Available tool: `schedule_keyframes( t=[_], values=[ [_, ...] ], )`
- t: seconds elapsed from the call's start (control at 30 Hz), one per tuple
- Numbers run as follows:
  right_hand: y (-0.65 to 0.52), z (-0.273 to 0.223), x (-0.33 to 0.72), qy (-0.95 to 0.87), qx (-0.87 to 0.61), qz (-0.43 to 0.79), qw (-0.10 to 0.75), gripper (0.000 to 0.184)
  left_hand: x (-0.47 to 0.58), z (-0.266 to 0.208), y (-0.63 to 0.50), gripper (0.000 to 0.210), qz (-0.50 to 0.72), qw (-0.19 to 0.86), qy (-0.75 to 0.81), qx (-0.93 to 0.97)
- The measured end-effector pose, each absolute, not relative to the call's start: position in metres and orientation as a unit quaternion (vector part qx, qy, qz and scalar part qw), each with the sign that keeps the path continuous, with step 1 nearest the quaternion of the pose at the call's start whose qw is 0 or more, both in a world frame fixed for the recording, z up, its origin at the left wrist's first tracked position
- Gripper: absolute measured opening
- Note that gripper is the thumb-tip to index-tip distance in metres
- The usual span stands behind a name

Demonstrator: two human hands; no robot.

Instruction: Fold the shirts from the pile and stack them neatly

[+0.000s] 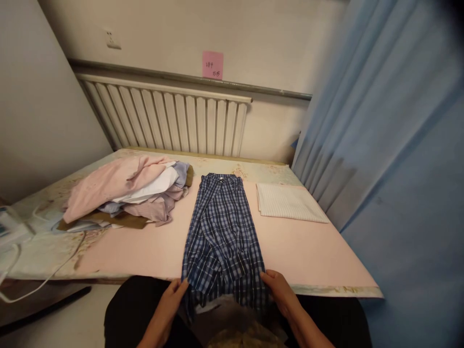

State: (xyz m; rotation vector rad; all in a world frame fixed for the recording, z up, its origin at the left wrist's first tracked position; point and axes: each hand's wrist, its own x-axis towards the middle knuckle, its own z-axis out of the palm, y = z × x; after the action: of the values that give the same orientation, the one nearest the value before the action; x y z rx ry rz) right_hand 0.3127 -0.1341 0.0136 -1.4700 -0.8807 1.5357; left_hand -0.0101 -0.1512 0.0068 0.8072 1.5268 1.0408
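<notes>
A blue plaid shirt (225,227) lies lengthwise down the middle of the table, its sides turned inward and its collar at the far end. The near end hangs over the table's front edge toward my lap. My left hand (174,297) pinches the shirt's lower left edge between thumb and fingers. On the opposite side, my right hand (279,287) grips the lower right edge the same way. Some of the fingers are hidden beneath the cloth.
A heap of crumpled clothes (123,188) sits on the table's left, and a folded striped cloth (290,203) on its right. A white cable (54,275) runs at the left edge. A blue curtain (391,145) borders the right; a radiator (170,116) stands behind.
</notes>
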Motion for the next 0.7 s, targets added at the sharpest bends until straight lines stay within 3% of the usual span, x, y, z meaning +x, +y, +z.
schedule_keyframes(
  t=[0.1, 0.2, 0.7],
  values=[
    [-0.146, 0.006, 0.309, -0.36, -0.555, 0.632, 0.403, 0.03, -0.002, 0.007, -0.161, 0.036, 0.462, 0.65, 0.553, 0.242],
    [-0.156, 0.001, 0.309, -0.351, -0.523, 0.669, 0.395, 0.028, -0.002, 0.009, -0.166, 0.035, 0.459, 0.702, 0.514, 0.182],
    [-0.185, 0.031, 0.319, -0.282, -0.433, 0.737, 0.436, 0.033, -0.011, 0.049, -0.197, 0.045, 0.47, 0.743, 0.463, 0.116]
  ],
)
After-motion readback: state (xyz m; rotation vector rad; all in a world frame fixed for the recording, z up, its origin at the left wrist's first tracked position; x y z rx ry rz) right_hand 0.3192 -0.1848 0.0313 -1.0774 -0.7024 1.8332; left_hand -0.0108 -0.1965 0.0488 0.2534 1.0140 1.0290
